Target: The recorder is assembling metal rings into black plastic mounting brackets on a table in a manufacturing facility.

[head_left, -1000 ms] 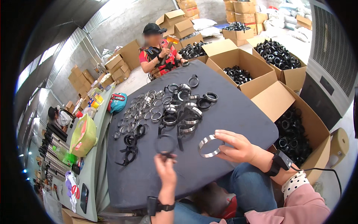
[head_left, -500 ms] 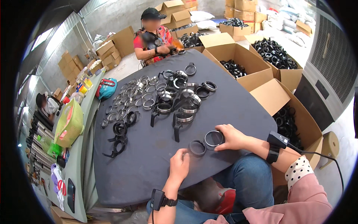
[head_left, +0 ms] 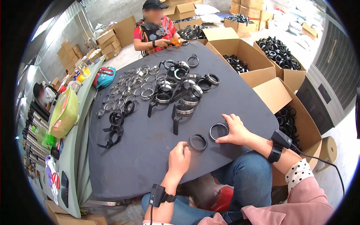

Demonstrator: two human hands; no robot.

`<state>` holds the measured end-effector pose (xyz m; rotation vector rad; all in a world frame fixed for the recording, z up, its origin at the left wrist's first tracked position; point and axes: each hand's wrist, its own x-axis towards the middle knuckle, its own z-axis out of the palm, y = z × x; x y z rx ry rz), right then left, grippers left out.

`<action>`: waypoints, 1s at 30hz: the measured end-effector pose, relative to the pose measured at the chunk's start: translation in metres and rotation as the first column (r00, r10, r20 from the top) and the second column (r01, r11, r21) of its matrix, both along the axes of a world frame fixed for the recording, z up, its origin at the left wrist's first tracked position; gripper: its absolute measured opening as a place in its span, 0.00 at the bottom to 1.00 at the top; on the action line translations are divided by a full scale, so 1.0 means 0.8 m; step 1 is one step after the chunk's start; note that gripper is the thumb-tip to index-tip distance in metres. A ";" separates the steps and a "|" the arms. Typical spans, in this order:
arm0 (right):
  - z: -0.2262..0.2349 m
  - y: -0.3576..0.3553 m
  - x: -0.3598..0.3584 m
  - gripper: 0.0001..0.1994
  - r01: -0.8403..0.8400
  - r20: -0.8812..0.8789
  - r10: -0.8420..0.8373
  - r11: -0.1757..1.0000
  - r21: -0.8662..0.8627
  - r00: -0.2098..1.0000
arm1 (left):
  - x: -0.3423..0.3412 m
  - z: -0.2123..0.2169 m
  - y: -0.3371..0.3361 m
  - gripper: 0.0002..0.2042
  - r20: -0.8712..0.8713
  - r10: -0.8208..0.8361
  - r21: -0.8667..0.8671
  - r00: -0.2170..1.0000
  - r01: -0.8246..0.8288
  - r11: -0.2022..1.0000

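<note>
In the near right part of the dark table, my left hand is closed at the left edge of a black ring. Whatever part of that ring lies inside my fingers is hidden. Just right of it, a thin ring with a bright rim rests on the cloth. Over this ring's right side my right hand has its fingers spread. The thumb is by the ring's lower edge, while the fingertips stand apart from its upper edge. Black rings with handles and loose silver rings lie farther away.
Across the table a person holds an orange-coloured thing. Open cartons of black parts line the right side, next to a tall grey cooler. Along the left runs a green-covered table with a yellow-green basket. A stool stands at right.
My right fingers have opened away from the bright-rimmed ring. My left hand and the black ring have shifted slightly up in the view. The person opposite has moved their hands.
</note>
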<state>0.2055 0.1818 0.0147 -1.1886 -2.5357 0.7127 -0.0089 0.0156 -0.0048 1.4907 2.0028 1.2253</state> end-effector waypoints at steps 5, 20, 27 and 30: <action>-0.022 0.012 -0.005 0.52 -0.162 0.065 0.159 0.986 0.049 0.985 | 0.001 -0.003 0.001 0.11 -0.021 0.007 0.038 1.000 -0.006 0.999; 0.037 -0.025 -0.024 0.28 -0.237 0.159 0.189 0.529 0.815 0.969 | 0.004 -0.007 0.003 0.11 -0.099 0.014 0.055 0.995 -0.009 0.998; 0.031 -0.032 -0.032 0.30 -0.368 0.057 0.440 0.662 0.653 0.896 | 0.005 -0.009 0.007 0.10 -0.122 0.057 0.114 0.991 -0.043 0.993; 0.022 -0.032 -0.038 0.39 -0.531 -0.094 0.587 0.781 0.329 0.804 | 0.008 -0.014 0.010 0.10 -0.143 0.071 0.137 0.987 -0.051 0.989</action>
